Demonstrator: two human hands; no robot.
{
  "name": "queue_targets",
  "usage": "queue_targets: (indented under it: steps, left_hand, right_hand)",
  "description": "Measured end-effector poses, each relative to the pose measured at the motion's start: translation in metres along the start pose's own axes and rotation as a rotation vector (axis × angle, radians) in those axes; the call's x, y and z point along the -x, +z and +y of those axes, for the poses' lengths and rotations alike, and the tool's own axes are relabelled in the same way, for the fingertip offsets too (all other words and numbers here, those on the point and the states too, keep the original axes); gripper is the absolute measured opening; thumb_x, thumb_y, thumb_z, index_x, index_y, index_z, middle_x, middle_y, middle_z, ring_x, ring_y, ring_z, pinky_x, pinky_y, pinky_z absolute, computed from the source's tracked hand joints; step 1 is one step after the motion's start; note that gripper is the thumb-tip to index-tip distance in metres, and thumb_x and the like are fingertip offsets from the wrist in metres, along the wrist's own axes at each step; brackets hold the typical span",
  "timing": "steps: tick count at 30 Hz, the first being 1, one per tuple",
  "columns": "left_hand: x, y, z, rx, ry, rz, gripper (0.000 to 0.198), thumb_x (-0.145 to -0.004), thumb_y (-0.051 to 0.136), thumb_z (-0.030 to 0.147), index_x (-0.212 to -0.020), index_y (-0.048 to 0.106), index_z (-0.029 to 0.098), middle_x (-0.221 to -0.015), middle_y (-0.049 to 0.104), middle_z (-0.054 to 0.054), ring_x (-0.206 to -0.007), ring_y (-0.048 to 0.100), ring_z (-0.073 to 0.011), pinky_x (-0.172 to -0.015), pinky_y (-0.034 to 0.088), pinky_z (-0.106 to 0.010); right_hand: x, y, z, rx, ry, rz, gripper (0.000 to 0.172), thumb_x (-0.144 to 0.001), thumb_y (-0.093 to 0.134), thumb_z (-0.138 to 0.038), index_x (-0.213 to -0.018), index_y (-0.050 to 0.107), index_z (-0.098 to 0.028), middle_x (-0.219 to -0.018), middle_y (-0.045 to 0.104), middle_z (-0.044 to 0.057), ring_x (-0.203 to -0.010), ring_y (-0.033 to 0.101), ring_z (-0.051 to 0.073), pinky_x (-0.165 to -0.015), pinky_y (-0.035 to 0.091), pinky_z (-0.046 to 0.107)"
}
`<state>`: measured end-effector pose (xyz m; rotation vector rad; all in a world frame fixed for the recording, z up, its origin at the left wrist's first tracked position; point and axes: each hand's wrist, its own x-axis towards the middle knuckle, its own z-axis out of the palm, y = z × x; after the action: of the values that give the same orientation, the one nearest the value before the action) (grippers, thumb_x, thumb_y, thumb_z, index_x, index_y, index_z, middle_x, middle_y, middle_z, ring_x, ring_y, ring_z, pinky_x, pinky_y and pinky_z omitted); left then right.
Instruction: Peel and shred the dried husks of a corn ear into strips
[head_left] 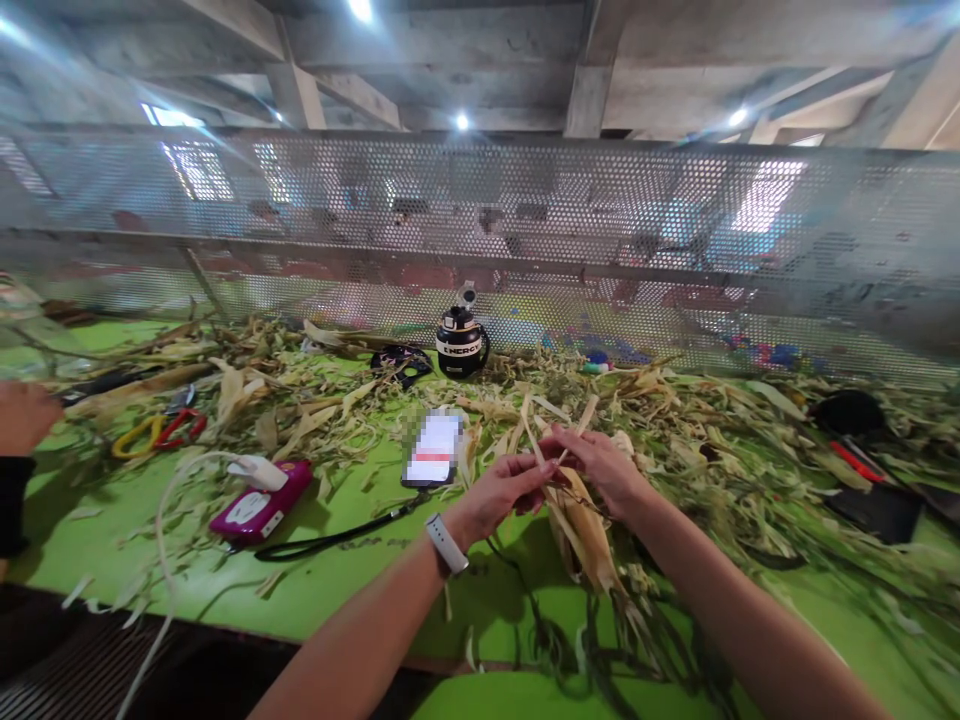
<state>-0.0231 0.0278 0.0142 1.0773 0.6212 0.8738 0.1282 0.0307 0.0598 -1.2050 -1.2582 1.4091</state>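
Observation:
Fingertips together, my left hand and my right hand meet above the green table. Both are closed in a pinch on narrow pale strips of dried corn husk, whose ends stick up between the fingers. A larger bundle of dry corn husk hangs below my hands toward the table's front edge. Dark green stringy strands trail beside it. Left of my hands lies a phone with a black wrist strap.
Husk scraps cover much of the green table. A magenta power block with a white plug, scissors and a black "ENERGY" jug stand around. A perforated metal screen rises behind. Another person's hand shows at far left.

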Motion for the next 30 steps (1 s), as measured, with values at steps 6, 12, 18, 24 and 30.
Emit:
queue_targets:
  steps: [6,12,18,24,30]
  left_hand:
    - [0.001,0.002,0.006,-0.084,0.020,0.034,0.038,-0.064,0.072,0.049,-0.064,0.060,0.013,-0.049,0.049,0.004,-0.043,0.039,-0.0038,-0.045,0.026,-0.020]
    - [0.000,0.002,0.005,-0.064,0.023,0.045,0.038,-0.064,0.072,0.048,-0.064,0.058,0.013,-0.053,0.054,0.002,-0.048,0.045,-0.0051,-0.049,0.032,-0.020]
    - [-0.006,-0.003,0.003,0.132,0.092,0.165,0.038,-0.058,0.079,0.041,-0.077,0.061,0.013,-0.069,0.059,0.001,-0.057,0.051,-0.0051,-0.053,0.037,-0.018]
    - [-0.005,-0.003,0.006,0.077,0.121,0.187,0.035,-0.061,0.076,0.041,-0.072,0.058,0.013,-0.057,0.051,0.005,-0.046,0.038,-0.0016,-0.044,0.026,-0.016]
    - [-0.006,-0.005,0.008,0.046,0.130,0.246,0.035,-0.060,0.077,0.041,-0.067,0.059,0.012,-0.057,0.056,0.003,-0.045,0.041,-0.0024,-0.044,0.027,-0.017]
  right_hand:
    - [-0.008,-0.009,0.005,0.423,-0.266,0.100,0.054,-0.073,0.051,-0.065,-0.052,0.063,-0.017,-0.048,0.057,0.001,-0.050,0.051,0.014,-0.051,0.038,0.024]
    - [-0.016,-0.023,0.009,0.575,-0.283,0.171,0.061,-0.079,0.037,-0.068,-0.050,0.057,-0.018,-0.050,0.056,0.003,-0.051,0.050,0.014,-0.052,0.035,0.025]
    - [-0.004,-0.023,0.001,0.679,-0.360,0.079,0.047,-0.079,0.050,-0.057,-0.054,0.053,-0.018,-0.051,0.047,-0.002,-0.052,0.041,0.011,-0.051,0.029,0.023]
    - [0.003,-0.013,-0.002,0.752,-0.405,-0.260,0.031,-0.083,0.051,-0.045,-0.070,0.061,-0.018,-0.067,0.057,0.000,-0.064,0.049,0.013,-0.060,0.035,0.023]
    - [-0.004,-0.024,0.004,0.879,-0.436,-0.287,0.033,-0.089,0.043,-0.040,-0.069,0.056,-0.017,-0.064,0.053,-0.002,-0.063,0.048,0.012,-0.060,0.036,0.022]
